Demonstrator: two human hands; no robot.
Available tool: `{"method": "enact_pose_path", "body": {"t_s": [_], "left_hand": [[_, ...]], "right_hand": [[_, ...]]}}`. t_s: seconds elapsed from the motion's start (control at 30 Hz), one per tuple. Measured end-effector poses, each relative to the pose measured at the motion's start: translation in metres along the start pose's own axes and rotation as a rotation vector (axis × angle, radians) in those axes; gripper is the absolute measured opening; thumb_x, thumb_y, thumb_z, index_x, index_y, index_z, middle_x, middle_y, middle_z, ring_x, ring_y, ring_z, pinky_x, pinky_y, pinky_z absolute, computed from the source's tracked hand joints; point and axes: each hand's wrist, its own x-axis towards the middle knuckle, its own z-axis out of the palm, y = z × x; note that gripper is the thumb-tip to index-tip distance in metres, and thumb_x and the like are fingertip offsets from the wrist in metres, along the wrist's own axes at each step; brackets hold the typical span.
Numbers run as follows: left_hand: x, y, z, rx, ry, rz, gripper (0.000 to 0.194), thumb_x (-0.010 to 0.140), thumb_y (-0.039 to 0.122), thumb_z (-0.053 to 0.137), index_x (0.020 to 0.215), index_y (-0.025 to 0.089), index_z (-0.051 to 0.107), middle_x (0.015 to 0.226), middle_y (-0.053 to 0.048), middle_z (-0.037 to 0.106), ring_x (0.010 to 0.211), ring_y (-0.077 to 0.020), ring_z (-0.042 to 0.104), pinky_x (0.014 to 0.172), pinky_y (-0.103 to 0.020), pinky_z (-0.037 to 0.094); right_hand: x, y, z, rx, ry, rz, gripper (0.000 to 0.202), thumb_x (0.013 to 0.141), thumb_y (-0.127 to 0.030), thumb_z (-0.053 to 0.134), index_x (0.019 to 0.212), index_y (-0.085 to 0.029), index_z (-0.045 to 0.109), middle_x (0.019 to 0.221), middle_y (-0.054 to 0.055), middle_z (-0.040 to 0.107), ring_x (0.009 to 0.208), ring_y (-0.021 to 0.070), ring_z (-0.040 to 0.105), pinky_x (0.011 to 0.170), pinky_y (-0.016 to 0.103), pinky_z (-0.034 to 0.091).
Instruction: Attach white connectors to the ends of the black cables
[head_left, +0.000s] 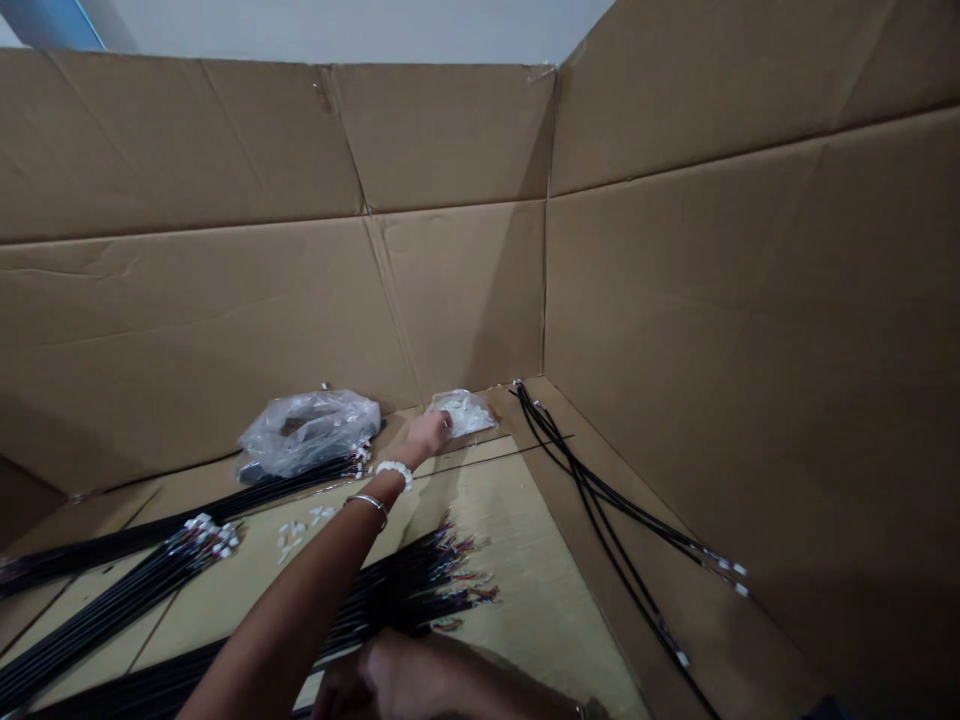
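Setting: a workspace walled on three sides by tall cardboard panels (465,290), with a flat cardboard floor (517,560).
Left hand (429,434): stretched far forward, fingertips touching a small clear bag of white connectors (466,409) in the far corner; whether the fingers have closed on the bag or only rest on it cannot be told. A white bead bracelet (395,470) and a thin metal bangle (369,503) sit on the wrist.
Right hand (397,675): low at the near edge, resting on a bundle of black wires (405,590); the view is too dark to tell how far the fingers are closed.
Wire bundle under the right hand: long axis runs from near left to far right; the coloured stripped ends (469,575) point to the right and away, fanned and bare of connectors.
Other bundles: two more black bundles (127,575) lie at the left on the same slant, their ends carrying white connectors (210,535).
Loose parts: a few white connectors (296,530) scattered between the bundles.
Set-aside cables: several black cables (600,500) along the right wall, white connectors on their near ends.
Larger bag (311,430): crumpled clear plastic, left of the small bag.
Progress, as judged: part done; some wires are fitted, while the bundle in hand remains bare.
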Motion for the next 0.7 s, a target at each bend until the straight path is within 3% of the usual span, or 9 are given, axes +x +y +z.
{"method": "enact_pose_path", "body": {"t_s": [0.13,0.33,0.53,0.7], "left_hand": [[0.0,-0.01,0.003,-0.101,0.086,-0.021,0.012,0.09,0.02,0.059,0.096,0.018,0.07,0.103,-0.008,0.073,0.098,-0.0206,0.068,0.085,-0.03,0.051],[0.007,-0.016,0.008,-0.298,0.234,-0.033,0.017,0.081,0.013,0.06,0.09,0.019,0.073,0.095,-0.007,0.077,0.09,-0.0195,0.071,0.073,-0.022,0.048],[-0.002,-0.025,0.001,-0.551,0.309,-0.016,0.027,0.082,0.029,0.059,0.101,0.014,0.072,0.079,-0.005,0.076,0.06,-0.0153,0.066,0.062,-0.024,0.05],[-0.044,-0.056,-0.012,-0.718,0.357,-0.014,0.044,0.075,0.047,0.061,0.097,0.011,0.071,0.078,-0.007,0.075,0.056,-0.0136,0.061,0.06,-0.026,0.05]], "right_hand": [[0.004,-0.006,0.0,-0.049,-0.013,0.02,0.02,0.076,-0.001,0.068,0.072,-0.018,0.06,0.066,-0.008,0.056,0.066,0.007,0.053,0.064,0.016,0.039],[0.007,-0.005,-0.001,-0.101,-0.036,0.006,0.018,0.078,-0.003,0.067,0.072,-0.018,0.059,0.068,-0.008,0.055,0.067,0.0064,0.052,0.068,0.015,0.04],[0.014,-0.002,0.001,-0.133,-0.004,0.001,0.02,0.073,0.0,0.069,0.071,-0.017,0.059,0.067,-0.008,0.054,0.068,0.0076,0.051,0.064,0.016,0.039],[0.022,0.009,0.005,0.056,-0.03,0.055,0.025,0.073,0.002,0.072,0.068,-0.017,0.057,0.056,-0.01,0.054,0.055,0.0074,0.052,0.063,0.019,0.042]]}}
